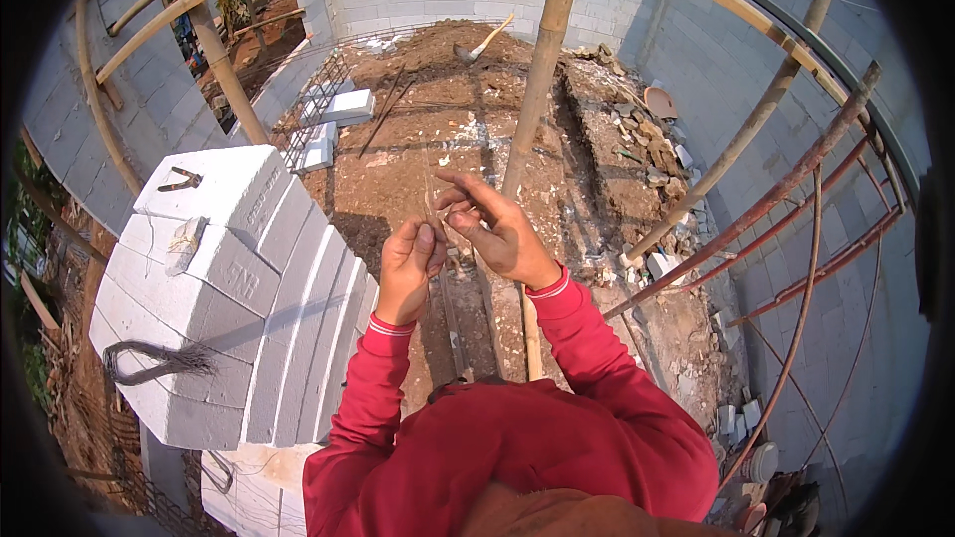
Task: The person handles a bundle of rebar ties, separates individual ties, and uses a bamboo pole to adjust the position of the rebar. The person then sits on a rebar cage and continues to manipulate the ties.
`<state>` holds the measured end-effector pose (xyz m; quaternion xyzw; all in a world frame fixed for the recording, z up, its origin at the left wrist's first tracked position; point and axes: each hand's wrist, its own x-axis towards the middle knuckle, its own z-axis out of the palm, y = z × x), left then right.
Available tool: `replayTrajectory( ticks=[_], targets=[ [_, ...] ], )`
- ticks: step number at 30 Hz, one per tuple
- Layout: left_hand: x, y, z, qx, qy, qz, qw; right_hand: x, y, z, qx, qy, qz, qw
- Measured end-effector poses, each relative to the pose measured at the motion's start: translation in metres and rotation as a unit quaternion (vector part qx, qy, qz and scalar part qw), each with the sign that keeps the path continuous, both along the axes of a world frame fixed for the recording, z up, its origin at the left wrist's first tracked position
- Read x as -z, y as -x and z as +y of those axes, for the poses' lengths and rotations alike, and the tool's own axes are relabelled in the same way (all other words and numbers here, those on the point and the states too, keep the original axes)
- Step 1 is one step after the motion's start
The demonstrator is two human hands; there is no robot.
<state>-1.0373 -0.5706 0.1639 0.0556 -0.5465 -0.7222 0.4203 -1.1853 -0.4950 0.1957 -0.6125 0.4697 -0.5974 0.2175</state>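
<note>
My left hand (406, 264) is closed in a pinch, thumb up, in the middle of the view. A thin pale strand (430, 194), like string or wire, rises from its fingertips. Close beside it on the right, my right hand (500, 234) has its fingers curled toward the thumb near the strand; what it grips is too small to make out. To the left stands a stack of white blocks (229, 283). On it lie pincers (180, 179), a small clear plastic bag (185, 245) and a looped bundle of dark tie wire (159, 362).
An upright bamboo pole (542, 70) stands just beyond my hands. Reddish metal bars (756, 199) slant along the right. Farther off are a hoe (487, 40) on the soil, a rebar cage (308, 114), loose white blocks (348, 107) and rubble (642, 144) before grey block walls.
</note>
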Motion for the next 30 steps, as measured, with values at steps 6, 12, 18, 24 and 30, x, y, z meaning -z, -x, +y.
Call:
replayTrajectory(
  ticks=[6,12,18,24,30],
  targets=[
    [-0.022,0.013,-0.036,-0.091,-0.067,0.155,0.981,0.068,-0.046,0.010,-0.109,-0.147,-0.113,0.977],
    [-0.040,-0.001,-0.061,-0.016,-0.060,0.218,0.974,0.105,0.027,0.044,0.100,-0.113,-0.010,0.988],
    [-0.016,0.006,-0.083,0.197,-0.291,0.254,0.901,0.138,0.033,0.105,0.211,-0.143,0.148,0.956],
    [0.055,0.033,-0.069,0.236,-0.431,0.219,0.843,0.185,-0.023,0.169,0.201,-0.250,-0.006,0.947],
    [0.147,0.068,-0.006,0.101,-0.439,-0.004,0.893,0.189,-0.070,0.186,0.287,-0.330,-0.039,0.899]
  ],
)
